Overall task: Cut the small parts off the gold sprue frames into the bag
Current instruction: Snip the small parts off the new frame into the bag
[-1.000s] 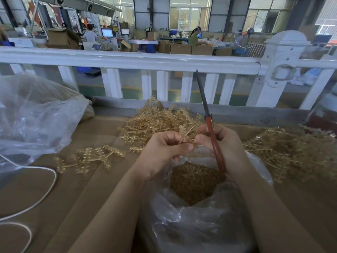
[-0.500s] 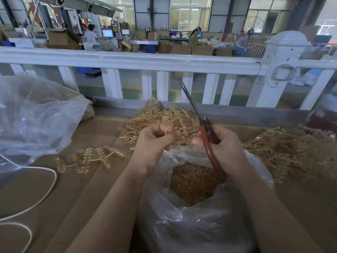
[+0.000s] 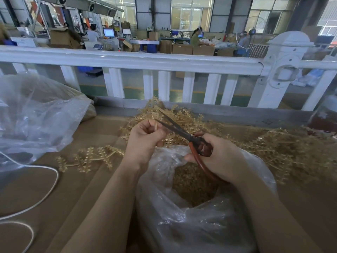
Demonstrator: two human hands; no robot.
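Head view, the only one. Scissors [image 3: 184,133] have swung down since a second ago: then the blades stood near upright above my right hand [image 3: 217,157], now they lie low and point left toward my left hand [image 3: 145,141], parted into a narrow V. Right fingers are curled through and round the red handles. Left fingers are closed in a pinch on a thin gold sprue frame [image 3: 156,126]; only a short stalk shows above my knuckles, between the blade tips. Whether a blade touches it yet I cannot tell.

Bag [image 3: 182,225] sits directly below both hands, mouth open, cut gold parts [image 3: 193,183] heaped inside. Judgement: blades are lined up for the next snip, and a part cut here should drop straight in.

Beyond my fingers, a pile of uncut frames [image 3: 178,115]; a bigger tangle [image 3: 291,148] to the right of my right hand. Left of my left hand, one loose frame [image 3: 91,157] flat on the desk [image 3: 87,189]. Plenty left to cut.
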